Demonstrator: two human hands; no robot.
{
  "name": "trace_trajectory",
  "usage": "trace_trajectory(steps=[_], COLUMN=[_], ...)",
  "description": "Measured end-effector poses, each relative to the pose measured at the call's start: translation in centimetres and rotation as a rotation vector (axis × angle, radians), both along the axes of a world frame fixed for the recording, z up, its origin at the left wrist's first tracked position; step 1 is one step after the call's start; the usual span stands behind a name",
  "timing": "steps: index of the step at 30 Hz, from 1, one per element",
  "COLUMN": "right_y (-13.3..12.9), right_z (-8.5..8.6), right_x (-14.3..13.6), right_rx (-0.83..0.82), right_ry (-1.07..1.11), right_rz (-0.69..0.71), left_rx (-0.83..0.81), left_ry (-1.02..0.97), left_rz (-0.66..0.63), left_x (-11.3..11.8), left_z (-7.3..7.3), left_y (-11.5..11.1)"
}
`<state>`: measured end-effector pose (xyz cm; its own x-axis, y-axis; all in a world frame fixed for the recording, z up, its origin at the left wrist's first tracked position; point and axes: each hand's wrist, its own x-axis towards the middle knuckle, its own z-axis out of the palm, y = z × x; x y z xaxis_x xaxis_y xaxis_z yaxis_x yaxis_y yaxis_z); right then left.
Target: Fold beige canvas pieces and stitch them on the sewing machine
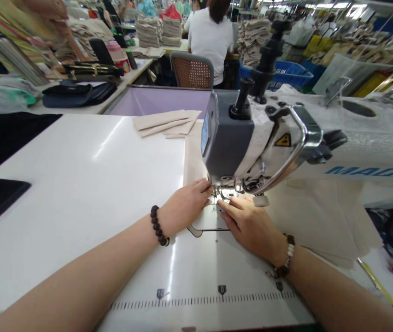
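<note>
My left hand (pixel 188 205), wearing a dark bead bracelet, is beside the sewing machine's needle area. Its fingers are bent together at the near end of a beige fabric piece (pixel 193 154), which runs back on the table's left of the machine head. My right hand (pixel 251 223) lies low on the other side of the lit presser foot (pixel 229 192). Its index finger and thumb stretch toward the metal needle plate (pixel 213 221), slightly apart, with nothing visible between them. The sewing machine (pixel 231 138) hides what lies under its head.
Folded beige pieces (pixel 167 122) lie at the table's back edge. More beige fabric (pixel 320 216) spreads under the machine arm at right. A phone (pixel 1 200) rests at far left. Yellow tweezers (pixel 379 283) lie at lower right. Beyond, a person (pixel 210 37) sits before a chair (pixel 192 71).
</note>
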<state>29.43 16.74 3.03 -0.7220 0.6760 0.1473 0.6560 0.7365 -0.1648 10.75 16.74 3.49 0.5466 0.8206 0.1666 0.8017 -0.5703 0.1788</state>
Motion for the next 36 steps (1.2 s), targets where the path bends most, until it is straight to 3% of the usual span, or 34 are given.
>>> trace_trajectory(steps=[8,16,29,36], right_y=[-0.1,-0.1,-0.2,0.0], right_z=[0.1,0.2,0.4,0.6], right_x=[0.1,0.2,0.1,1.4], right_rx=[0.004,-0.015,-0.013,-0.063], right_ry=[0.011,0.021,0.035,0.142], right_rz=[0.022,0.022,0.016,0.204], left_rx=[-0.041,-0.095,-0.092,-0.168], left_ry=[0.017,0.159,0.145,0.176], left_rz=[0.024,0.026,-0.017,-0.091], left_x=[-0.1,0.0,-0.3,1.2], left_z=[0.0,1.2,1.0,1.8], left_y=[-0.2,-1.8,-1.5,-4.0])
